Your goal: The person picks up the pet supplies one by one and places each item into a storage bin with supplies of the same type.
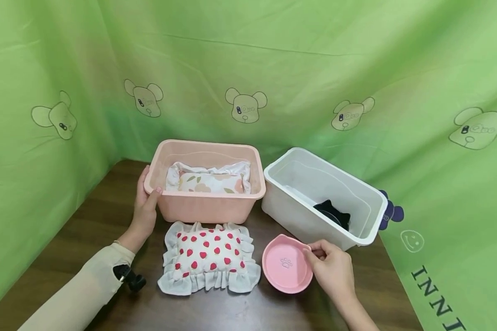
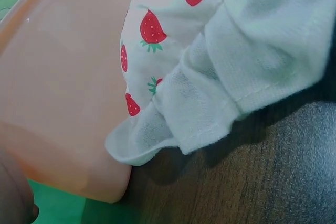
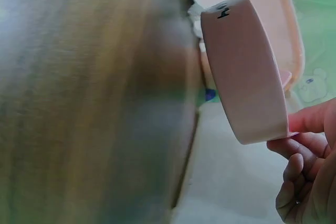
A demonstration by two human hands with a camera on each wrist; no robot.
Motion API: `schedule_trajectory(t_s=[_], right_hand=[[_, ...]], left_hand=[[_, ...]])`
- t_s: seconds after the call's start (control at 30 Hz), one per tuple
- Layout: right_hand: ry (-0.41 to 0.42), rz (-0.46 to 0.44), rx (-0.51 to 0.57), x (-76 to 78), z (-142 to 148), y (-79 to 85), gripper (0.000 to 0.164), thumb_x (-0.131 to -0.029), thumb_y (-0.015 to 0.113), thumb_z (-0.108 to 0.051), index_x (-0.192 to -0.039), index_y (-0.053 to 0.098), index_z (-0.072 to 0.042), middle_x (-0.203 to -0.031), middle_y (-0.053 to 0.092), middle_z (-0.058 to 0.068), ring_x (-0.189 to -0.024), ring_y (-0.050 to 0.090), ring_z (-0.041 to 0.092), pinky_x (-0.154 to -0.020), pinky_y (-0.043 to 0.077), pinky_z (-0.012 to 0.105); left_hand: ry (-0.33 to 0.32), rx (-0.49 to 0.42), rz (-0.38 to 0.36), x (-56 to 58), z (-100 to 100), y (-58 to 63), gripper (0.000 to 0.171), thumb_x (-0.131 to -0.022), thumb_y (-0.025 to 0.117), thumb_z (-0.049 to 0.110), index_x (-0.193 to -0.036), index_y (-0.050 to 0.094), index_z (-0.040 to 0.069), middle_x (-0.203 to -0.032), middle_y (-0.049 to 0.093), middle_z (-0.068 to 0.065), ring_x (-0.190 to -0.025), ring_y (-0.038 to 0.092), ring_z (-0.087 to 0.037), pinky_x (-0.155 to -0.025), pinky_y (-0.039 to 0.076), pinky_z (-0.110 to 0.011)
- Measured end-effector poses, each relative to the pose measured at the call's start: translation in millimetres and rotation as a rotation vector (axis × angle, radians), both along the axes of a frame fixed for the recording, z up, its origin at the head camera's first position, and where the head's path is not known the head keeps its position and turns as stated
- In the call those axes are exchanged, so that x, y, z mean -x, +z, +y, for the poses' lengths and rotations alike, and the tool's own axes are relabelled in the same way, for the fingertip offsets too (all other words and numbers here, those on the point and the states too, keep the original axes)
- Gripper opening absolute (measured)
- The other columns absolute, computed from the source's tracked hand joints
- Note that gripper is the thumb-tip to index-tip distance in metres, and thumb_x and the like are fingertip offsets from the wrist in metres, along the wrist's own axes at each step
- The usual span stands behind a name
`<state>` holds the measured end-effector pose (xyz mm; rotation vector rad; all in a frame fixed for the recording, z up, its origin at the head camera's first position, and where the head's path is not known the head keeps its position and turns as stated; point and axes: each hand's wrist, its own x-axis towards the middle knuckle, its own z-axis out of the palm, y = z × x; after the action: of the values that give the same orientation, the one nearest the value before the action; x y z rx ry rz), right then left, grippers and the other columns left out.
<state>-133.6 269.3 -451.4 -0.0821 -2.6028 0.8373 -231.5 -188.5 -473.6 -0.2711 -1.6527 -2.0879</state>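
Note:
My left hand (image 1: 146, 207) grips the left front corner of a pink plastic bin (image 1: 207, 208), thumb over the rim. Inside that bin lies a ruffled pillow with a floral print (image 1: 211, 183). In front of it on the table is a white pillow with red strawberries (image 1: 209, 253) and a pale frilled edge, seen close up in the left wrist view. Between thumb and fingers my right hand (image 1: 333, 266) pinches the rim of a round pink pet bowl (image 1: 287, 271) with a paw mark inside. The right wrist view shows the bowl's side (image 3: 244, 72), with dark lettering on it.
A white bin (image 1: 302, 211) stands at an angle to the right of the pink one, with a black cat-eared bowl (image 1: 333, 214) inside. Behind its right end sits a dark purple object (image 1: 393, 214). Green printed cloth (image 1: 248, 55) surrounds the brown table (image 1: 141, 301).

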Motion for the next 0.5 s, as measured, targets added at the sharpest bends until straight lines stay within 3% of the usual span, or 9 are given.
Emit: schedule_trajectory(t_s=[0.27,0.5], right_hand=[[0.092,0.095,-0.081,-9.2,-1,25.4,0.015,-0.077,0.087,-0.014,-0.078,0.077,-0.024,-0.066,0.062,-0.012,-0.061,0.052,0.004,-0.056,0.041,0.017],[0.166,0.195,-0.189,-11.5,0,51.7,0.014,-0.076,0.087,-0.015,-0.081,0.078,-0.024,-0.068,0.059,-0.015,-0.062,0.047,0.005,-0.055,0.035,0.016]], left_hand=[[0.01,0.006,-0.029,-3.3,2,-2.9,0.067,-0.1,0.045,-0.001,-0.162,0.021,0.006,-0.167,0.024,-0.011,-0.149,0.023,-0.038,-0.113,0.031,-0.018],[-0.004,0.012,-0.01,-3.3,3,4.8,0.066,-0.101,0.044,0.0,-0.162,0.02,0.007,-0.167,0.023,-0.011,-0.149,0.022,-0.038,-0.117,0.029,-0.022]])
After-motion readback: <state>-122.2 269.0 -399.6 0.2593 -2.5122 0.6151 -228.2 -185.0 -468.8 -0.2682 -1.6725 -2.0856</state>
